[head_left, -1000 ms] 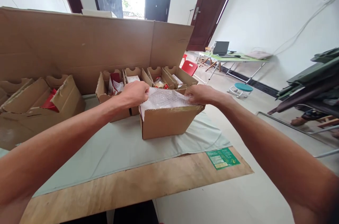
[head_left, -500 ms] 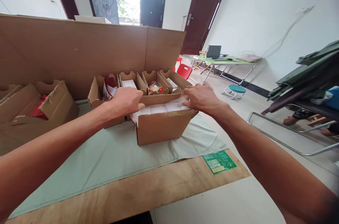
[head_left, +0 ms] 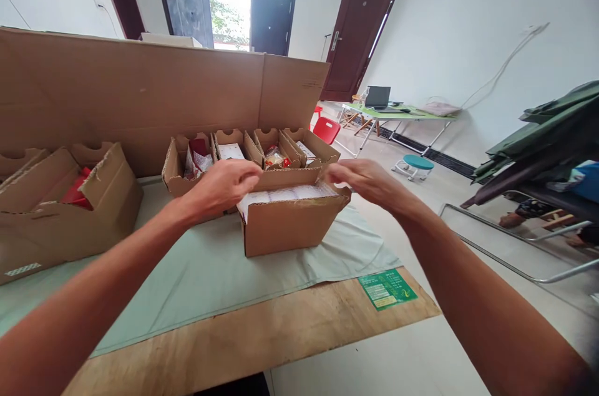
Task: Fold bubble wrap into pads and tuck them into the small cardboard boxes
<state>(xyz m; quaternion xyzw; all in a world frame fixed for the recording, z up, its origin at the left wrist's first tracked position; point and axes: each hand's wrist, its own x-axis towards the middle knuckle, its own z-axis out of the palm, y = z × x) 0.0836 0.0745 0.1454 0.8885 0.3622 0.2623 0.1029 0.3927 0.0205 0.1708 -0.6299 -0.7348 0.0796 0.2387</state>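
Observation:
A small open cardboard box point(head_left: 290, 227) stands before me on the pale green cloth, with a sheet of bubble wrap point(head_left: 294, 192) lying across its top. My left hand point(head_left: 227, 187) hovers by the box's left end, fingers curled and closed; what they hold, if anything, is hidden. Over the right end, my right hand point(head_left: 362, 178) is closed in a pinch, with a bit of clear wrap showing at the fingertips. Behind the box stand several open cardboard bins, one holding a white box point(head_left: 230, 151), another a plastic-wrapped item with red parts point(head_left: 275, 159).
A tall cardboard panel point(head_left: 163, 87) rises behind the bins. Larger cardboard bins point(head_left: 100, 215) stand at left, one with something red inside. The cloth point(head_left: 196, 284) covers a wooden table point(head_left: 262, 346) with a green label. A stool, another table and a person's hand appear at right.
My left hand has risen slightly off the box's left edge, and its fingers are more curled. My right hand has shifted a little right. The bubble wrap lies flatter in the box.

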